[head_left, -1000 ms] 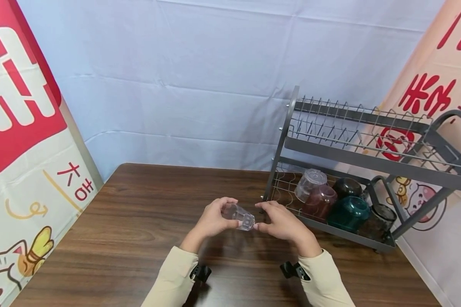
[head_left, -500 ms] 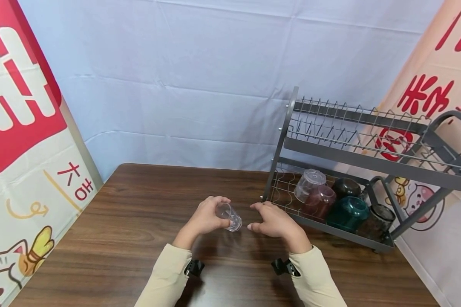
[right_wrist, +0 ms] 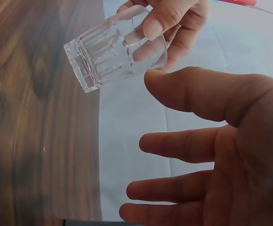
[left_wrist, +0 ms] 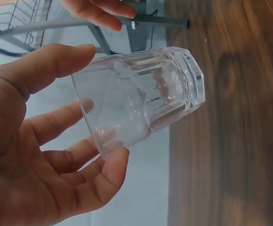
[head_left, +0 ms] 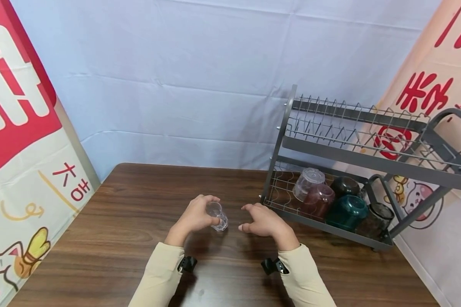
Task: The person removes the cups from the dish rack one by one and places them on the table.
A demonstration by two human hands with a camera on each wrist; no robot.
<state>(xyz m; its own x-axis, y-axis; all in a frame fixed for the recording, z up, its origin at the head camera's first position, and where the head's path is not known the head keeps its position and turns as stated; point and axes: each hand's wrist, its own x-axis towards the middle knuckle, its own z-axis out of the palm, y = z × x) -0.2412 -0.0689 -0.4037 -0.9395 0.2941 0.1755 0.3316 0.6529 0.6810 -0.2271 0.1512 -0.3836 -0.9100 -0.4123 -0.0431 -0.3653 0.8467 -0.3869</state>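
Wooden table [head_left: 131, 238], two hands, one clear glass [head_left: 217, 215], five racked cups.

Clear faceted glass [head_left: 217, 215]; dark brown wood-grain table [head_left: 131, 221]; grey rack [head_left: 353, 145]; teal cup [head_left: 348, 212]; maroon cup [head_left: 320, 200]; beige sleeves [head_left: 158, 273]; pale blue backdrop [head_left: 200, 85].

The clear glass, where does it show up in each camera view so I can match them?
Head: the clear glass sits low centre, held in the left hand.
Left wrist: centre, base pointing right.
Right wrist: upper left, tilted.
Shared landmark: the brown wooden table, which appears in all three views.
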